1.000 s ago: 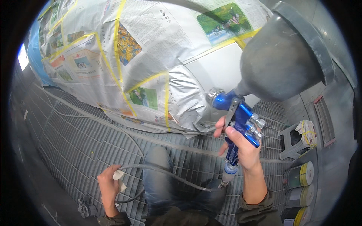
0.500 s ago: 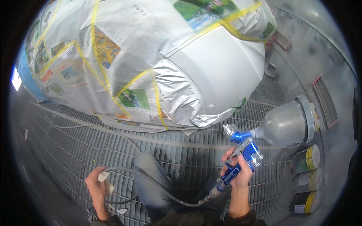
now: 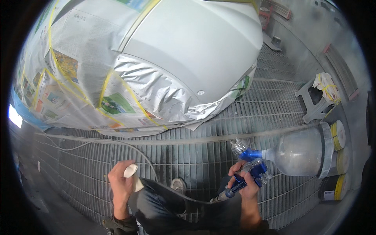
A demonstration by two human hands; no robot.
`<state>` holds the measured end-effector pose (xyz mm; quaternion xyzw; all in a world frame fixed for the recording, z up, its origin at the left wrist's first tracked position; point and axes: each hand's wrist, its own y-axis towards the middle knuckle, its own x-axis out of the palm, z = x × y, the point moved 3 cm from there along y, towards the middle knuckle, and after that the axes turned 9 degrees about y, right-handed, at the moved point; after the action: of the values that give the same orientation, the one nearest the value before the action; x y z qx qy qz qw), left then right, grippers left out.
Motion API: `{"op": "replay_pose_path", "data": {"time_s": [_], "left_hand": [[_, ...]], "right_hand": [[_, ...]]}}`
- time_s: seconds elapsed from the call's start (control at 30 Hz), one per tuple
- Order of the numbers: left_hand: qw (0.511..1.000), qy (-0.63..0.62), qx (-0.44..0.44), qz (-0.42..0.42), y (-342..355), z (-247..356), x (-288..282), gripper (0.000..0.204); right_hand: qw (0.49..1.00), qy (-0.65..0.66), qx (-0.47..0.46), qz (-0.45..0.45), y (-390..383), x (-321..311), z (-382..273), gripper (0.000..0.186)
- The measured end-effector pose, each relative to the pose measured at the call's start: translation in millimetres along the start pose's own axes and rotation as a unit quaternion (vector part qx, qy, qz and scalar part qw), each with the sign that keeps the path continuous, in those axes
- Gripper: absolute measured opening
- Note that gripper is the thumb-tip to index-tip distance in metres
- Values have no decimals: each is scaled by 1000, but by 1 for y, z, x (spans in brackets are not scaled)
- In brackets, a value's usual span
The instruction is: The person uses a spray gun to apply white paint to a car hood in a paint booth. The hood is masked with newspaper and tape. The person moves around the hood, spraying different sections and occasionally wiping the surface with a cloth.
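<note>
My right hand (image 3: 243, 184) grips a blue spray gun (image 3: 250, 164) at the lower right. Its large translucent grey cup (image 3: 299, 150) lies tipped toward the right, and the nozzle points up and left. A grey air hose (image 3: 184, 196) runs from the gun's handle across my dark trouser leg. My left hand (image 3: 121, 182) is closed around a small white wad (image 3: 131, 171) at the lower left, beside a thin hose. Above both hands stands a white car body panel (image 3: 196, 47), with silver foil (image 3: 156, 94) and newspaper taped in yellow (image 3: 74, 78) masking its left side.
A metal grate floor (image 3: 188, 152) lies under me, with my shoe (image 3: 179, 184) on it. A grey step stool (image 3: 313, 98) with a taped bundle stands at the right. Several rolls with yellow edges (image 3: 337, 160) sit along the right wall. A thin cable (image 3: 78, 143) crosses the grate.
The view has tilted so more of the white panel shows. The spray gun has dropped lower and its cup has swung from upright to lying toward the right. My left hand has risen slightly.
</note>
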<state>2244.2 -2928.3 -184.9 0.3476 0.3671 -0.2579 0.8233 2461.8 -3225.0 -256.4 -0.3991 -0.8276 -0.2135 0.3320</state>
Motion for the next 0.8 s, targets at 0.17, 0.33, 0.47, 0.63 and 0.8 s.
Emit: {"op": "replay_pose_path", "data": {"time_s": [0.17, 0.33, 0.47, 0.63, 0.8], "left_hand": [[1000, -22, 18, -4, 20, 12, 43, 22], [998, -20, -1, -54, 11, -13, 76, 20], [999, -18, -22, -31, 9, -18, 77, 18], [999, -20, -31, -34, 6, -20, 72, 21], [999, -7, -30, -23, 1, -17, 65, 21]], "right_hand": [[998, 51, 5, -29, -7, -19, 6, 45], [997, -14, -27, 74, 34, -16, -14, 31], [994, -16, -29, 108, 75, 20, -24, 27], [990, 80, 12, -118, 108, 84, -34, 36], [994, 69, 35, -80, 111, 59, -18, 35]]}}
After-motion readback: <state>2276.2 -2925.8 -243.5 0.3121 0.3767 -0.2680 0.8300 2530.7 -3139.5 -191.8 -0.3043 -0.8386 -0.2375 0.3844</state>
